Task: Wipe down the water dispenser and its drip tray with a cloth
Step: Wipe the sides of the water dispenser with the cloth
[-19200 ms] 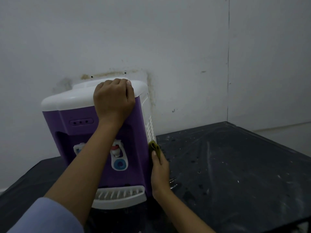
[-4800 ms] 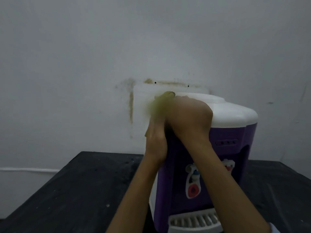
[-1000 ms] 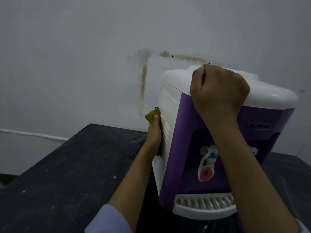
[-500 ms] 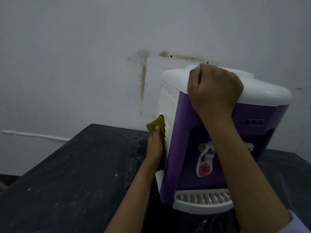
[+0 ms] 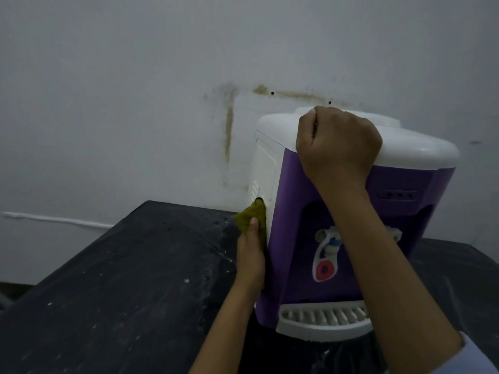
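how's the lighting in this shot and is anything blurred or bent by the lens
Head view: dim, flat, bluish light with no glare and only soft shadow under the water dispenser; the dark table loses most detail. The left hand and green cloth look slightly soft but readable, the right hand is fairly sharp. Wide-angle distortion makes the dispenser lean and the table edges splay.

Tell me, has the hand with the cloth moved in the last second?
Yes. The left hand and cloth slid down the dispenser's white side panel.
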